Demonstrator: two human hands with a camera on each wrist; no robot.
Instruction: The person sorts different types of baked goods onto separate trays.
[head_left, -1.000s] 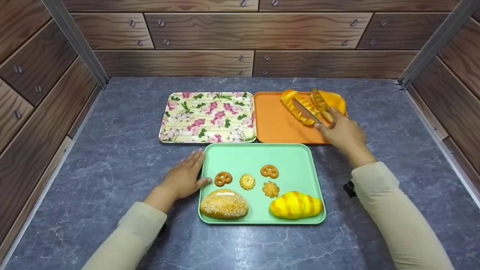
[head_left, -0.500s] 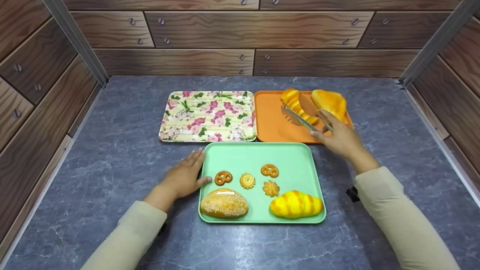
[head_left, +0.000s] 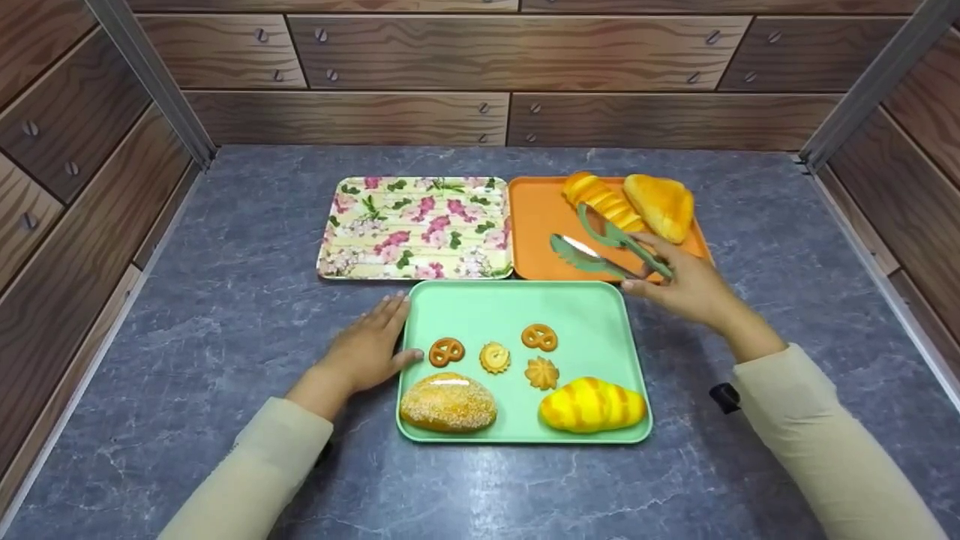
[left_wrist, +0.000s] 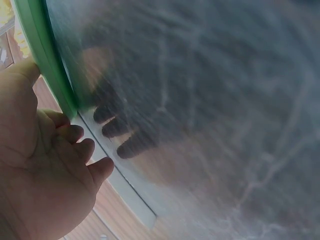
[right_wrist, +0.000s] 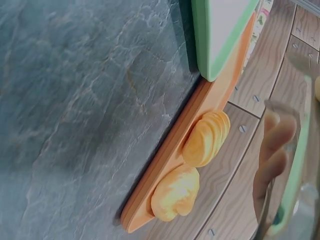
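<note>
My right hand (head_left: 686, 289) grips a pair of green tongs (head_left: 634, 249) over the orange tray (head_left: 531, 251). Their two toothed ends are spread, and I see no food between them. Just behind the tongs lie a ridged bread loaf (head_left: 596, 196) and a golden slice of bread (head_left: 661, 204). On the left, my left hand (head_left: 364, 345) rests against the rim of the mint-green tray (head_left: 480, 304), thumb on the edge and fingers fairly straight. The right wrist view shows fingers (right_wrist: 274, 147) around the tongs, partly cut off by the frame.
The green tray bears two pretzels (head_left: 539, 337), two round cookies (head_left: 495, 358), a sugared bun (head_left: 448, 403) and a yellow striped bread (head_left: 592, 405). A floral tray (head_left: 412, 225) stands behind, touching the orange one. Wood-patterned walls (head_left: 510, 52) enclose the back and sides.
The tongs have drawn back from the loaf toward me, and their ends have spread and turned into view. My right hand has shifted slightly nearer. The left hand keeps its place.
</note>
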